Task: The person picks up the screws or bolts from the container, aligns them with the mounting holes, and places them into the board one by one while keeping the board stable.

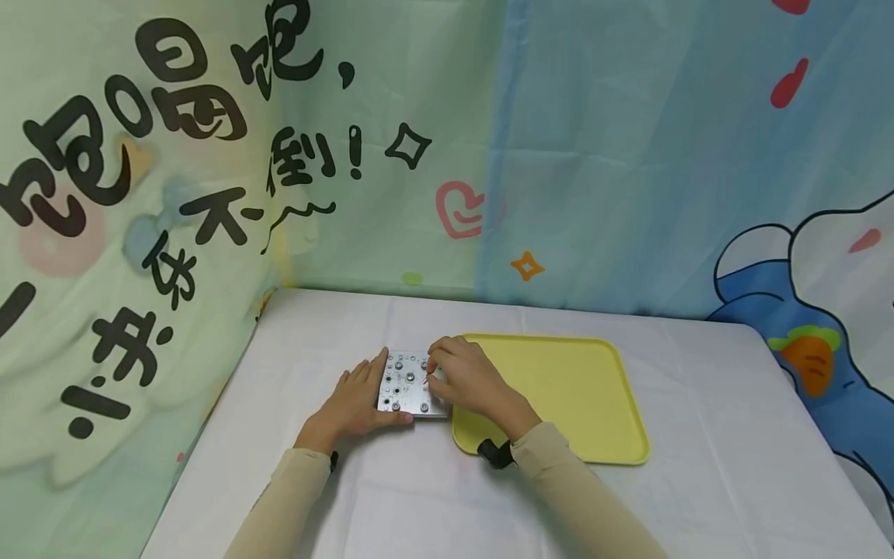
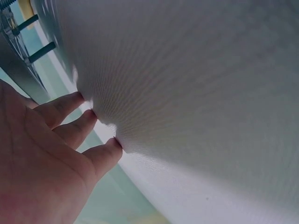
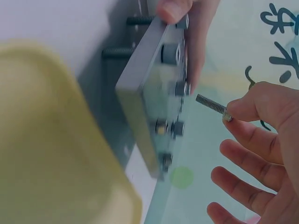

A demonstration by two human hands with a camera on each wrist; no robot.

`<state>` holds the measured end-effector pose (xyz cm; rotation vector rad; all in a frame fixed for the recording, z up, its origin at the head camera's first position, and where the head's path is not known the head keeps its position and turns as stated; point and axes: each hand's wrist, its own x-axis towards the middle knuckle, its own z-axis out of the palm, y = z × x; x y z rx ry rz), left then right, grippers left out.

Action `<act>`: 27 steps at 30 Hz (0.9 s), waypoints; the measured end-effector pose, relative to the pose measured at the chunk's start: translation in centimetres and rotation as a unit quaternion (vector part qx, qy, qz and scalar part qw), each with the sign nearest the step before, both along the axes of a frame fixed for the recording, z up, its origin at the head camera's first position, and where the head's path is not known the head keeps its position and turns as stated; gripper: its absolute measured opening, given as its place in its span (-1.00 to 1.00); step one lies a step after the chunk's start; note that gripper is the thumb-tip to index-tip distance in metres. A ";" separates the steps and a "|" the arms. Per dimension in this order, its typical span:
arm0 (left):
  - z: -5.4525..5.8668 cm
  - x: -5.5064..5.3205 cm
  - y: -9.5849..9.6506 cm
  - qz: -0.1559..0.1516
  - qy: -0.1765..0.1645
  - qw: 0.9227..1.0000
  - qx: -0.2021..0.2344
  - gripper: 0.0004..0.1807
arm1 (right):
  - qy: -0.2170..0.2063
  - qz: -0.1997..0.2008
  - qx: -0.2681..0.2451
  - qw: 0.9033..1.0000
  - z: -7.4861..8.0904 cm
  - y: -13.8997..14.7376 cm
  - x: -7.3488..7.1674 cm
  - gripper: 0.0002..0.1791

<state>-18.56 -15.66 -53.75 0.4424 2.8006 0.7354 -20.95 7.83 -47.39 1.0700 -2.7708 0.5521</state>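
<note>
A silver metal plate [image 1: 403, 394] with several screws in its top lies on the white-covered table. Seen side-on in the right wrist view, the plate [image 3: 133, 84] has threaded shanks sticking out of its underside. My left hand [image 1: 359, 402] rests against the plate's left side, its thumb along the near edge and fingers straight. In the left wrist view the left hand's fingertips [image 2: 114, 144] touch the cloth. My right hand [image 1: 469, 376] is over the plate's right part. Between thumb and index finger it pinches a small screw [image 3: 211, 104], shank pointing towards the plate and apart from it.
A yellow tray [image 1: 559, 400] lies right of the plate, under my right forearm. White cloth [image 1: 705, 435] covers the table. Printed curtains [image 1: 377, 210] hang behind and to the left.
</note>
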 end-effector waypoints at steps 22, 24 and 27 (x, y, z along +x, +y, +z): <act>-0.2 -0.2 -0.1 -0.008 0.005 1.000 -0.008 0.40 | -0.001 0.028 0.036 0.999 -1.2 -4.1 -0.4 -0.95; -0.2 -0.2 -0.1 -0.008 0.008 1.000 -0.007 0.40 | -0.001 0.028 0.039 0.999 -1.2 -4.2 -0.3 -0.96; -0.2 -0.2 -0.2 -0.007 0.008 1.000 -0.009 0.41 | -0.001 0.029 0.038 0.999 -1.3 -4.2 -0.3 -0.96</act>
